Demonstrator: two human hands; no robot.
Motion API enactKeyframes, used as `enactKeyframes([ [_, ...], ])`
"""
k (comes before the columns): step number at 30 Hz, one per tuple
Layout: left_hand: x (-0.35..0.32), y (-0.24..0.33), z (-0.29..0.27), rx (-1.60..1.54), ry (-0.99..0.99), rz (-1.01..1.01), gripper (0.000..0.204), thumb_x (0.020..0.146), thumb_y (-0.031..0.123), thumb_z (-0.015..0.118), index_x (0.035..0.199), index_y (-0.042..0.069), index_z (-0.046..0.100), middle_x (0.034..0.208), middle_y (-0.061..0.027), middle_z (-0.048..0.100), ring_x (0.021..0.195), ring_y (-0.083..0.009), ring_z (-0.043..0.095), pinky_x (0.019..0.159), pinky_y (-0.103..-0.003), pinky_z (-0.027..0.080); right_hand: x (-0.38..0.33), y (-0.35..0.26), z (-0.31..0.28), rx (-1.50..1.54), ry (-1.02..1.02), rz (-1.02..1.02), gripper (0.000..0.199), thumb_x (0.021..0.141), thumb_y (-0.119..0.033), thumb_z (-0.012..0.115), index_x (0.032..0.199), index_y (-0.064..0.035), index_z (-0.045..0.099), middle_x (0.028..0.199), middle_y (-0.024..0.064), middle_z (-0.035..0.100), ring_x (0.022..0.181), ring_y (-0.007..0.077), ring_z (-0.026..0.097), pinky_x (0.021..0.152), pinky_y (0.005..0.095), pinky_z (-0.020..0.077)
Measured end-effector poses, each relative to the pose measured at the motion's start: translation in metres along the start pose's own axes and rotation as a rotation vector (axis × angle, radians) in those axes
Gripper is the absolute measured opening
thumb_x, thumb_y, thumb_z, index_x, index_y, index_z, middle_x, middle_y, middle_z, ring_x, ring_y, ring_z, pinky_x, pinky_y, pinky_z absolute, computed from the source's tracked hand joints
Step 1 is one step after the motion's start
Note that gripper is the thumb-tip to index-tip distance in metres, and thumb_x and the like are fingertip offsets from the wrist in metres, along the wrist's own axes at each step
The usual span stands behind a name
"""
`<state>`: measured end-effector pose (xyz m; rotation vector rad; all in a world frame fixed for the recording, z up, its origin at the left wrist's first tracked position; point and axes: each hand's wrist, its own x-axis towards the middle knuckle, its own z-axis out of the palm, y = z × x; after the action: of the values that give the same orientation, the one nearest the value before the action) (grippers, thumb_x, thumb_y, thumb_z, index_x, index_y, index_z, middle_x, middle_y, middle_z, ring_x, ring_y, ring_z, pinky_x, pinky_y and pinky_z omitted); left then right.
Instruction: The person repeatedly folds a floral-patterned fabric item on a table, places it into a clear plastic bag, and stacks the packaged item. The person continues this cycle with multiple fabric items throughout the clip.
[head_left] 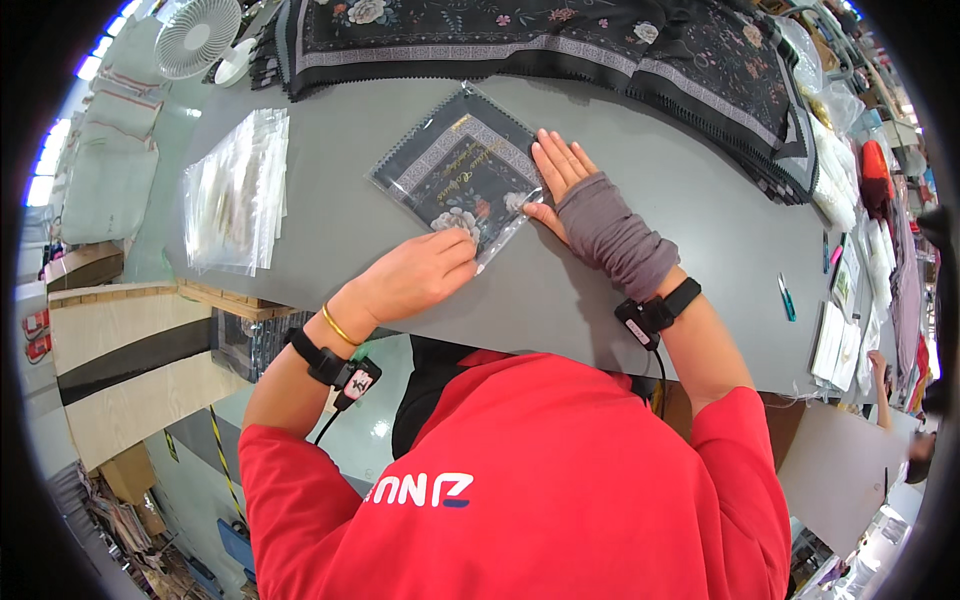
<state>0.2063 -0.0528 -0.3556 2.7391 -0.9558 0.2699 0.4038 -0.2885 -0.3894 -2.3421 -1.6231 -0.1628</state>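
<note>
The left hand [415, 275] pinches the near corner of a clear bag [462, 170] holding a folded dark scarf, mid-table. The right hand [560, 170] lies flat, fingers spread, pinning its right edge so it can't slide. Spare bags [235, 190] lie left.

I see my left hand [420, 272] curled, fingertips [462, 243] pressed down, black band on wrist. My right hand [558, 170] lies flat, fingers spread, grey knit sleeve over wrist, black band further up forearm.

Black floral scarf [455, 170] with grey patterned border, grey table [640, 270], red shirt [540, 490], white fan [197, 35]
</note>
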Motion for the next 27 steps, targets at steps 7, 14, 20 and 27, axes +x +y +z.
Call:
enactKeyframes([
  [7, 0.000, 0.005, 0.020, 0.080, 0.208, -0.025, 0.016, 0.076, 0.008, 0.069, 0.089, 0.001, 0.063, 0.099, -0.0104, 0.062, 0.105, -0.0280, 0.063, 0.083, -0.035, 0.061, -0.008, -0.063, -0.004, 0.234, 0.010, -0.337, 0.036, 0.090, -0.030, 0.070, 0.111, -0.0017, 0.066, 0.113, 0.0108, 0.065, 0.110, 0.0280, 0.064, 0.102, 0.0419, 0.0469],
  [14, -0.020, 0.014, 0.032, -0.109, 0.191, -0.173, 0.027, 0.077, 0.013, 0.076, 0.096, 0.000, 0.061, 0.112, -0.0152, 0.060, 0.109, -0.0350, 0.062, 0.095, -0.042, 0.057, 0.013, -0.046, -0.010, 0.174, 0.078, -0.560, 0.009, 0.081, -0.016, 0.070, 0.086, -0.0124, 0.063, 0.088, 0.0022, 0.060, 0.087, 0.0195, 0.062, 0.084, 0.0376, 0.0472],
  [20, -0.034, 0.036, 0.040, -0.292, 0.305, -0.280, 0.022, 0.081, 0.004, 0.072, 0.082, 0.000, 0.051, 0.109, -0.0193, 0.061, 0.114, -0.0397, 0.065, 0.090, -0.042, 0.060, 0.006, 0.016, -0.061, -0.043, -0.117, -0.425, 0.018, 0.084, -0.012, 0.071, 0.100, -0.0055, 0.065, 0.106, 0.0115, 0.065, 0.105, 0.0305, 0.063, 0.103, 0.0470, 0.0478],
  [27, -0.054, 0.076, 0.029, -0.231, 0.560, -0.576, 0.013, 0.088, 0.006, 0.075, 0.092, 0.002, 0.063, 0.103, -0.0142, 0.065, 0.105, -0.0344, 0.066, 0.082, -0.042, 0.057, 0.053, -0.077, -0.002, 0.145, -0.041, -0.484, 0.048, 0.087, -0.006, 0.066, 0.134, -0.0024, 0.065, 0.147, 0.0213, 0.059, 0.141, 0.0418, 0.053, 0.119, 0.0573, 0.0400],
])
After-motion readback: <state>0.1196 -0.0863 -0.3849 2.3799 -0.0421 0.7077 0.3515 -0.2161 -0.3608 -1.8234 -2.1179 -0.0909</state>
